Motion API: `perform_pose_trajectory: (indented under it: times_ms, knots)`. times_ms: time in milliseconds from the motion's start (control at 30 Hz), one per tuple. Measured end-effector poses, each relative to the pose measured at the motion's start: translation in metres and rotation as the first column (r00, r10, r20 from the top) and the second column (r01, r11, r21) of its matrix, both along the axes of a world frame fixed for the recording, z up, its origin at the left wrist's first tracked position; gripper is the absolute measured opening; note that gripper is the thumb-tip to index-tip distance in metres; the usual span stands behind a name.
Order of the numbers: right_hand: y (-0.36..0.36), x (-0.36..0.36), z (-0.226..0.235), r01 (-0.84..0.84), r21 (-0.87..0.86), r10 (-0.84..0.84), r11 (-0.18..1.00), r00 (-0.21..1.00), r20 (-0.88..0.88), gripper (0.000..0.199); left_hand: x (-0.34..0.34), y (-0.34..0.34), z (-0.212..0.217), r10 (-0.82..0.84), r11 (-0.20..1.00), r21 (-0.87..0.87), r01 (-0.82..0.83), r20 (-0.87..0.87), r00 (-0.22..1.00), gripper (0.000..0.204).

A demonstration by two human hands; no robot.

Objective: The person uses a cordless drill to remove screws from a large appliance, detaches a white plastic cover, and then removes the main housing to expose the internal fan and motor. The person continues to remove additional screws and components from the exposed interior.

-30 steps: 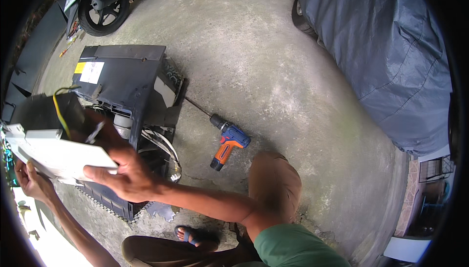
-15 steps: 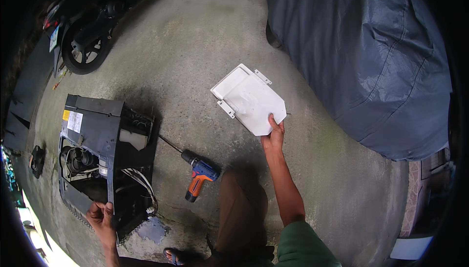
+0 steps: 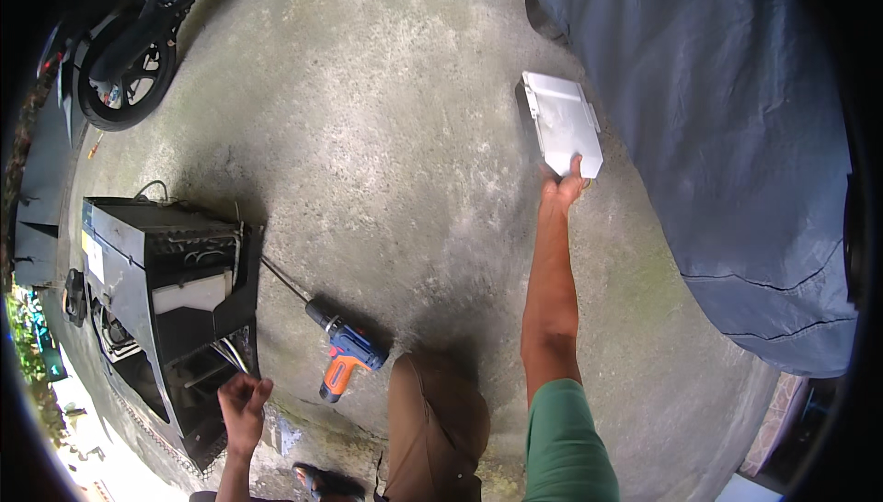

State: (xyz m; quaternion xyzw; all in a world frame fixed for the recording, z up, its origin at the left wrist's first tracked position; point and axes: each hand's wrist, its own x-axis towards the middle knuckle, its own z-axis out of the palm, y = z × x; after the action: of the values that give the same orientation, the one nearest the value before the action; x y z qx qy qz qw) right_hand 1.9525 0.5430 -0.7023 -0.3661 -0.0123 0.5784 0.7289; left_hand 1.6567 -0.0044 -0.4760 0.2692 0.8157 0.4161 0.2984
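My right hand is stretched far out, gripping a white plate-like cover by its near end. Its thumb lies on top of the cover, which has cut corners and small side tabs. To the left, my left hand is closed, its fingers curled beside the open side of a dark metal appliance housing. Pale wires show just behind those fingers; whether the hand holds anything is hidden. Between the housing and my knee, an orange and blue cordless drill with a long bit lies on the concrete.
A large grey-covered shape stands along the right. At the far left is a motorcycle wheel. A small black object lies beyond the housing. My bent knee and a sandalled foot are at the lower edge.
My right hand has carried the white cover farther away and to the right. My left hand has come off the housing's edge strip and moved right. The view has shifted.
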Motion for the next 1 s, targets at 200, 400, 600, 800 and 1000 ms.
perform_pose_trajectory:
  times_ms: [200, 400, 600, 800, 1000]
  knots:
    - [-0.036, 0.000, 0.025, -0.191, -0.078, 0.202, 0.978, 0.964, 0.175, 0.053, 0.030, 0.111, -0.053, -0.182, 0.983, 0.010, 0.182, 0.075, 0.980, 0.031]
    - [-0.222, -0.047, 0.039, -0.609, -0.073, 0.612, 0.790, 0.790, 0.040, 0.064, 0.108, 0.237, -0.099, -0.317, 0.943, 0.149, 0.298, 0.125, 0.940, 0.028]
    - [-0.277, -0.057, 0.009, -0.469, 0.226, 0.518, 0.854, 0.720, -0.462, 0.045, 0.204, 0.269, -0.145, -0.624, 0.770, -0.099, 0.631, -0.327, 0.710, 0.053]
    - [-0.178, -0.007, -0.041, -0.509, 0.024, 0.509, 0.861, 0.858, -0.074, 0.038, 0.200, 0.267, -0.139, -0.631, 0.697, 0.118, 0.707, -0.368, 0.684, 0.068]
    - [-0.003, 0.052, -0.102, -0.296, -0.171, 0.017, 0.940, -0.460, 0.888, 0.031, 0.124, 0.164, -0.129, -0.467, 0.841, 0.147, 0.520, -0.288, 0.836, 0.061]
